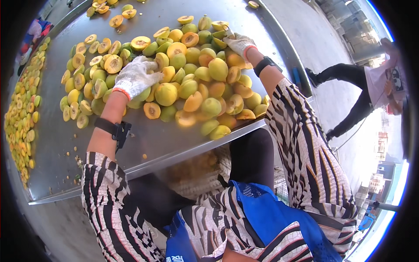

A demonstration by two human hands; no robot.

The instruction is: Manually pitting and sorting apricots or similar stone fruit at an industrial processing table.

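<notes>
Many halved yellow-green stone fruits point(114, 64), some with the pit showing and some lying cut side down, are heaped on a stainless steel table point(131, 140). My left hand point(139, 73), in a white knit glove with an orange cuff, reaches into the left middle of the heap, fingers spread against the fruit. At the heap's upper right edge my right hand point(240, 42), gloved the same way, has its fingers bent beside green halves; a small pale object shows at its fingertips, and its grip is unclear.
A raised metal rim point(196, 147) edges the table. Another long pile of fruit point(24, 121) lies at the far left. Below the near edge is a blurred container of fruit point(196, 170). A person point(383, 82) is at the right, and part of another point(31, 39) at upper left.
</notes>
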